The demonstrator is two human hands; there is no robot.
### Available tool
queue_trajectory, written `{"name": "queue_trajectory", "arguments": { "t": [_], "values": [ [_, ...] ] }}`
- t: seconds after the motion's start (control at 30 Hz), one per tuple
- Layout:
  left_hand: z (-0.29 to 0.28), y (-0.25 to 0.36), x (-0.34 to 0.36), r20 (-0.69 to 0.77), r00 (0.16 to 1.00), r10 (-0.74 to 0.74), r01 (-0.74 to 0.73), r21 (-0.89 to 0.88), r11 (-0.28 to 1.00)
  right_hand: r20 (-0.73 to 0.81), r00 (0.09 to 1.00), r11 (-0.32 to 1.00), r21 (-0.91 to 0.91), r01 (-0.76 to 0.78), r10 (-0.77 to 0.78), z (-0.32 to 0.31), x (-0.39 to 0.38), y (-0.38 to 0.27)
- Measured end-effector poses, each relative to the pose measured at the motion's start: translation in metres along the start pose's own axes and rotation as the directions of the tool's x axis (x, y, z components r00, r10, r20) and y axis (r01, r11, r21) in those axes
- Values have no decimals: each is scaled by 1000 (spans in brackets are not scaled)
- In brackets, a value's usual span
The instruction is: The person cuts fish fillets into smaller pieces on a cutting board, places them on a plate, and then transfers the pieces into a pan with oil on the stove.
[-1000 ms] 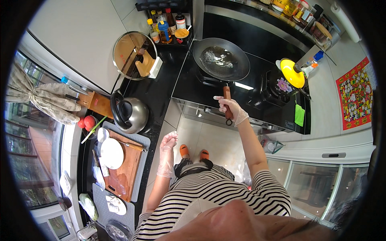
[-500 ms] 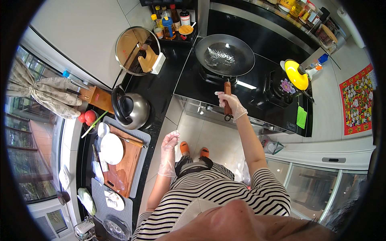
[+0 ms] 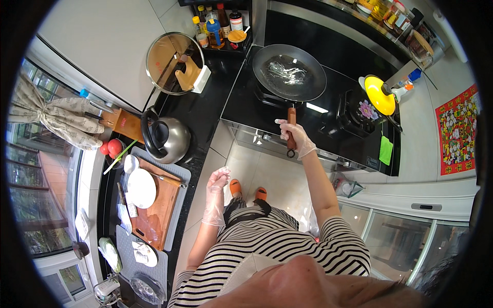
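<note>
Pan (image 3: 310,84) sits over the L burner (image 3: 264,98) of the black hob (image 3: 237,109), wooden handle (image 3: 291,117) aimed back at the person, prob. b/c that gives the straightest reach. Clear, shiny liquid (image 3: 286,73) pools around its middle, so the pan looks roughly level; can't tell if it rests fully on the burner or is lifted a touch.

R hand (image 3: 298,138), in a thin clear glove, is wrapped round the handle, fingers clamped on it, one digit sticking out to the side; gripping this far back presumably keeps skin off the hot end (if it's hot; no flame visible).

L hand (image 3: 217,180), also gloved, hangs in front of the body, fingers curled together, tips bunched. Nothing seen in it, though can't tell re: inside the palm. Held clear of the hob, likely b/c one hand suffices for the handle.

Further out: yellow lid (image 3: 376,92) by the R burner, green cloth (image 3: 385,150) at the hob's front edge, prob. for quick grabbing. To the L, glass lid (image 3: 163,64) propped upright in a stand (image 3: 202,79), then kettle (image 3: 173,141), then cutting board (image 3: 164,197) w/ white dish (image 3: 141,188) on top.
</note>
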State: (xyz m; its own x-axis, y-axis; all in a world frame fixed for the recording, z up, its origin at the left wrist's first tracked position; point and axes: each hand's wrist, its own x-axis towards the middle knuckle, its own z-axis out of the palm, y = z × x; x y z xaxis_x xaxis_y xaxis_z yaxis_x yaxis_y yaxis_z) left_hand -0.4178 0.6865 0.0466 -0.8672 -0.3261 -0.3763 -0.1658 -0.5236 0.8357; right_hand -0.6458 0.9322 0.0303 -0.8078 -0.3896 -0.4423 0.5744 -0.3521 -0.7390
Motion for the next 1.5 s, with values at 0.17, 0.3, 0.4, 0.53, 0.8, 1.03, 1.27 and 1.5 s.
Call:
{"name": "queue_trajectory", "arguments": {
  "t": [0.17,0.3,0.4,0.53,0.8,1.03,1.27,1.5],
  "values": [
    [5,-2,-2,-4,1000,3,-3,14,1000,25,1000,1000,5,7,-7,0,10,9],
    [5,-3,-7,-37,999,-2,2,3,1000,-18,1000,999,-36,18,-19,5,24,18],
    [3,-6,-11,-63,998,0,0,7,1000,-33,998,999,-6,46,-46,11,32,25],
    [2,-15,-19,-121,993,13,-13,1,1000,-36,996,997,-2,80,-80,19,38,30],
    [1,-34,-41,-188,982,32,-32,1,999,-92,994,997,48,56,-51,29,50,37],
    [-11,-38,-58,-217,976,-5,6,3,1000,-102,995,997,-73,3,-11,20,35,36],
    [-32,-42,-65,-198,979,-50,42,-45,998,-189,972,981,-109,-163,140,-34,21,137],
    [-81,-60,-86,-230,971,-73,69,-28,997,-322,946,882,-457,-119,-39,-64,81,196]
  ]
}}
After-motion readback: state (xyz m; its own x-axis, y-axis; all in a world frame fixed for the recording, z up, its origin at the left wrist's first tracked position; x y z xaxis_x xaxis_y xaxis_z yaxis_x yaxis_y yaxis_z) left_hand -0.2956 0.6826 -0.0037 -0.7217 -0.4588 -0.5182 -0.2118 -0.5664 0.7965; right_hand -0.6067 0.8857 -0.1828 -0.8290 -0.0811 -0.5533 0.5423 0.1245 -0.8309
